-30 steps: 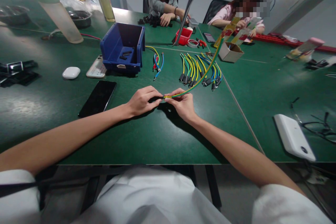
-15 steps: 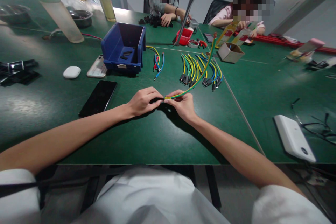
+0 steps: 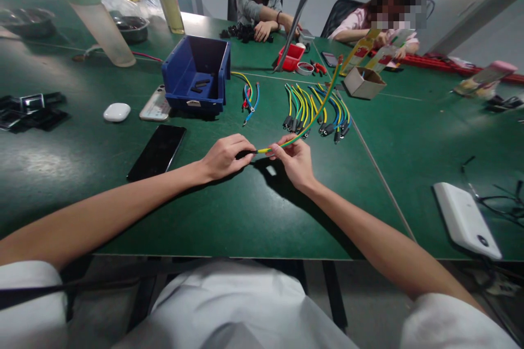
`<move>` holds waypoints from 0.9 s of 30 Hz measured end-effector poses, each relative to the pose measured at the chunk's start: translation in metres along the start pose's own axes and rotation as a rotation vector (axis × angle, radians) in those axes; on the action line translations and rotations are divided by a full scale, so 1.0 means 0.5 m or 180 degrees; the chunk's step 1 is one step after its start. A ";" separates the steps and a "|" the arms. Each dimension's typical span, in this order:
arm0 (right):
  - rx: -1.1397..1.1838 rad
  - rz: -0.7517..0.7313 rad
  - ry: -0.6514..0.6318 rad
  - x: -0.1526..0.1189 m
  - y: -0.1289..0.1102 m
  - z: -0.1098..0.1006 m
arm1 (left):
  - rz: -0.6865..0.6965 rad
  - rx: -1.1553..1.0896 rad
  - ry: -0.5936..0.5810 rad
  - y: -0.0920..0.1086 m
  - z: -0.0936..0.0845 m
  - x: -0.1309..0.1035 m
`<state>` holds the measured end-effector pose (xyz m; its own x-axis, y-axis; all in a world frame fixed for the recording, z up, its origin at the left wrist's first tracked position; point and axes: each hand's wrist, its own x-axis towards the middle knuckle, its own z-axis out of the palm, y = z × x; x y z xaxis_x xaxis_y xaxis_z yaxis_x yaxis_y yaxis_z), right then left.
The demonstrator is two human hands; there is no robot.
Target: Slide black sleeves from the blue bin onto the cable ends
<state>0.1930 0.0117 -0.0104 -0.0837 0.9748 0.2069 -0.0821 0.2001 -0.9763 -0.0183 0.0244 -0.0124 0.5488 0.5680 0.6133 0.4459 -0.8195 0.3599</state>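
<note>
The fingers (image 3: pixel 241 151) of the left hand (image 3: pixel 223 157) are closed on a small black sleeve (image 3: pixel 246 152) at the near end of a yellow-green wire (image 3: pixel 311 117). The right hand (image 3: pixel 295 161) pinches the same wire just beside it, so the end is braced between both grips, a little above the bench (image 3: pixel 245 212). From there the wire arches up and away, its far end free in the air, probably because it is stiff. Beyond the hands, a row of finished wires (image 3: pixel 315 112) lies side by side, black ends toward the person. A blue bin (image 3: pixel 197 73) with a few black pieces stands to the left within reach, and a dark phone (image 3: pixel 158 151) lies nearer.
</note>
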 end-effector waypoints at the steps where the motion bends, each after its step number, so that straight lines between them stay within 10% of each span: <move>1: -0.0018 0.0004 0.0041 0.000 0.001 0.000 | -0.0010 0.0002 0.0004 0.000 0.000 0.000; 27: -0.0085 0.0011 0.0245 -0.004 -0.004 0.008 | 0.0043 -0.0045 0.0212 0.001 0.001 0.001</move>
<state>0.1894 0.0091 -0.0087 -0.0072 0.9800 0.1990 -0.0553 0.1983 -0.9786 -0.0175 0.0242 -0.0124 0.5062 0.5509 0.6635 0.4285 -0.8283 0.3609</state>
